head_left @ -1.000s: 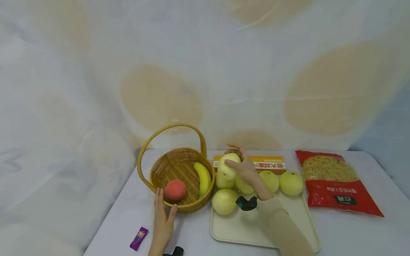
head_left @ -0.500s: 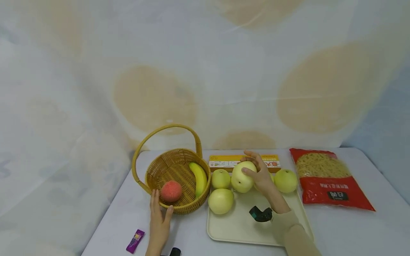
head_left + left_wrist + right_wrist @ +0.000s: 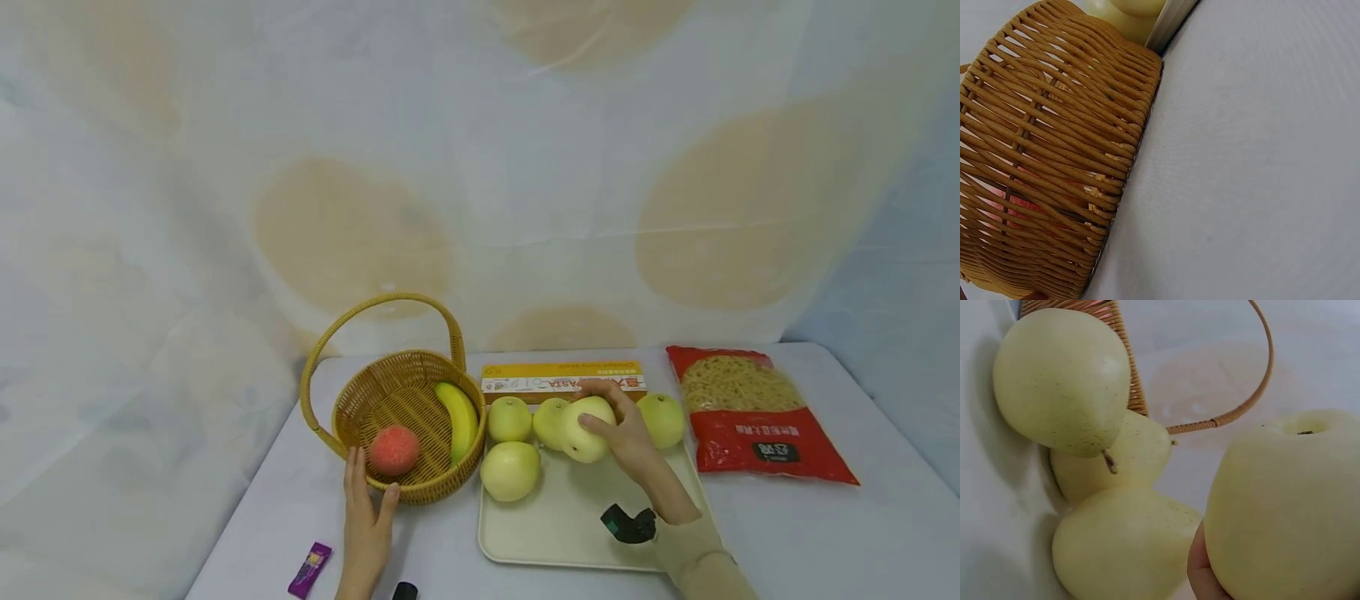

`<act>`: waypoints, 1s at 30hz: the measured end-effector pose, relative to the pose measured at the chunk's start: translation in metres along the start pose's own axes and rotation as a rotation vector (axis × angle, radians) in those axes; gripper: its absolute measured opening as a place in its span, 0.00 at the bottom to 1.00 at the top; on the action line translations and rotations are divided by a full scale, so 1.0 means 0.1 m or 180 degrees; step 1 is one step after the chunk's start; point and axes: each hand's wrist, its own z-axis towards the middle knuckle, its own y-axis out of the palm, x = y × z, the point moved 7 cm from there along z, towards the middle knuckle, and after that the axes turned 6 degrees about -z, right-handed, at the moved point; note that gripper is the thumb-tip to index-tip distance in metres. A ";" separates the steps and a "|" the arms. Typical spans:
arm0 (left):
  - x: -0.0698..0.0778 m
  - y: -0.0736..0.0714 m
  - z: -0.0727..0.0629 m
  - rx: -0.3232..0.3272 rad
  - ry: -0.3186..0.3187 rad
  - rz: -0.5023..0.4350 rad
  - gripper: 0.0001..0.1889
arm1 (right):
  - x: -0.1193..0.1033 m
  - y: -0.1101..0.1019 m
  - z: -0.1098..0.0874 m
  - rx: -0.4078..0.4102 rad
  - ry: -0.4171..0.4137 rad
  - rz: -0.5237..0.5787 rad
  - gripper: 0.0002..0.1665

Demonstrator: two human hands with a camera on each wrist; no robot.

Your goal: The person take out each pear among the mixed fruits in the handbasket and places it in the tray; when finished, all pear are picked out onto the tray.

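My right hand (image 3: 628, 435) grips a pale yellow-green pear (image 3: 582, 440) over the back part of the cream tray (image 3: 562, 537); the pear fills the right side of the right wrist view. To its left on the tray are a front pear (image 3: 510, 472), a back-left pear (image 3: 510, 419) and a partly covered pear (image 3: 550, 422). Another pear (image 3: 663, 419) sits behind my right hand. With fingers extended, my left hand (image 3: 366, 529) rests at the near left rim of a wicker basket (image 3: 438, 490). Inside the basket lie a peach (image 3: 394, 451) and a banana (image 3: 459, 422).
A pasta box (image 3: 525, 372) lies along the back of the tray. Right of the tray is a red bag of pasta (image 3: 757, 417). A small purple packet (image 3: 309, 570) lies left of my left hand. The basket's tall handle (image 3: 303, 392) arches upward.
My right hand has carried the pear rightward and closer, from over the tray's back left corner towards its middle. The view has shifted slightly; my left hand stays at the basket.
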 end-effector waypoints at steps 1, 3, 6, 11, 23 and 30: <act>0.00 0.00 0.00 -0.0003 -0.0001 -0.0003 0.40 | 0.01 0.00 -0.01 0.0005 0.0029 -0.0038 0.22; 0.01 -0.01 0.00 -0.0004 0.0005 0.0007 0.40 | 0.03 -0.01 -0.04 0.0031 0.0106 -0.0144 0.23; 0.01 -0.02 -0.01 -0.0004 0.0003 0.0005 0.39 | 0.09 0.01 -0.06 0.0083 0.0228 -0.0255 0.26; -0.01 -0.01 -0.05 -0.0031 -0.0050 0.0002 0.40 | 0.16 0.04 -0.10 0.0213 0.0369 -0.0455 0.26; 0.00 0.01 -0.05 -0.0041 -0.0046 -0.0018 0.39 | 0.08 0.15 -0.14 0.0316 0.0055 -0.1366 0.24; 0.03 -0.02 -0.01 -0.0014 0.0013 -0.0022 0.40 | -0.10 0.23 -0.13 0.0400 -0.0127 -0.1400 0.23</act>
